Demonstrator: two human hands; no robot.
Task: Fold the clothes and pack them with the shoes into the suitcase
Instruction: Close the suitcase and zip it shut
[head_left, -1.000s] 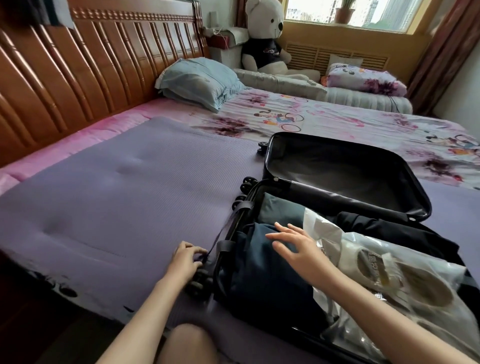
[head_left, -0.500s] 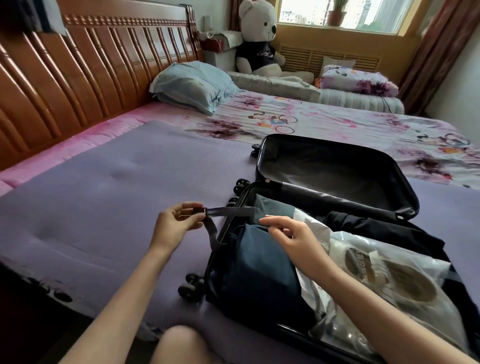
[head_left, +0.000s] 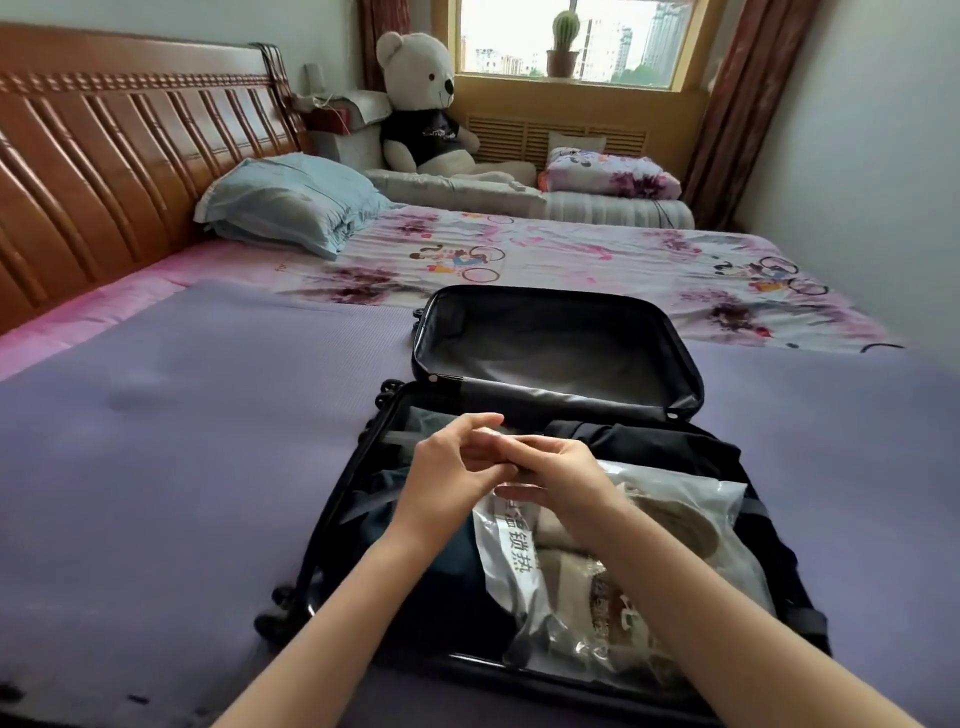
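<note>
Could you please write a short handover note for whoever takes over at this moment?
Hands: left hand and right hand touch above the suitcase middle, fingers curled; what they pinch is hidden.
The suitcase lies open on the purple mat, lid flat behind.
Done: folded clothes packed in; bagged shoes lie on them, to the right.
Left: probably secure the contents, then close the lid.

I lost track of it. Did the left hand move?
Yes. The left hand went right, from beside the suitcase to above its inside, meeting the right hand.
</note>
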